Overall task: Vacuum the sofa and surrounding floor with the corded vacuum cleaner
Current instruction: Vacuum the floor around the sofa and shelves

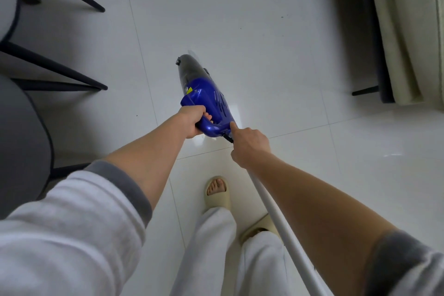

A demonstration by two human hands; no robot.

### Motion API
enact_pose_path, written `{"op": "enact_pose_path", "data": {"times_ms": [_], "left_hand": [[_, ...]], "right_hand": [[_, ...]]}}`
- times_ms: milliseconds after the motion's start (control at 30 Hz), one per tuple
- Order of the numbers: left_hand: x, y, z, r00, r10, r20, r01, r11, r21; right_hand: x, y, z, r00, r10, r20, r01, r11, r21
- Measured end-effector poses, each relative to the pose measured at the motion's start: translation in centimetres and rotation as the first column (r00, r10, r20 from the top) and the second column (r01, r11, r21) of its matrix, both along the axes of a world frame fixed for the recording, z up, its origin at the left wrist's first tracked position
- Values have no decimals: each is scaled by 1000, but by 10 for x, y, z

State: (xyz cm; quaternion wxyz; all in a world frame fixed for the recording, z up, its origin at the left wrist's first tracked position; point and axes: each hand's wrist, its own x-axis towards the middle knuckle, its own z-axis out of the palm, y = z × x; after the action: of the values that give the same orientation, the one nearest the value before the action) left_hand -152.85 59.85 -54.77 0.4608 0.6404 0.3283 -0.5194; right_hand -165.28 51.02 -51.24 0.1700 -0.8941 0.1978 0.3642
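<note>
A blue handheld vacuum cleaner (pixel 207 98) with a dark grey dust cup points away from me over the white tiled floor (pixel 240 19). My left hand (pixel 193 122) grips its blue handle from the left. My right hand (pixel 248 146) holds the white cord (pixel 283 228) where it leaves the rear of the vacuum, index finger stretched onto the blue body. The cord runs back past my right side. The sofa (pixel 408 31), covered in pale cloth, stands at the upper right.
Grey upholstered chairs (pixel 21 132) with thin black legs (pixel 62 69) stand along the left. A dark sofa leg (pixel 365 91) juts out at the right. My feet in cream slippers (pixel 217 193) stand on the tiles below the vacuum.
</note>
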Motion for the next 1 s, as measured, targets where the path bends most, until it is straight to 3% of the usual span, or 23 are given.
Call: {"op": "enact_pose_path", "data": {"times_ms": [400,1000], "left_hand": [[11,-16,-4,1000,-26,6,26,1000,11],[-85,-80,9,982,-178,-61,180,983,28]], "right_hand": [[11,-16,2,1000,-17,-8,17,1000,-21],[-98,-61,25,985,-164,-46,164,986,5]]}}
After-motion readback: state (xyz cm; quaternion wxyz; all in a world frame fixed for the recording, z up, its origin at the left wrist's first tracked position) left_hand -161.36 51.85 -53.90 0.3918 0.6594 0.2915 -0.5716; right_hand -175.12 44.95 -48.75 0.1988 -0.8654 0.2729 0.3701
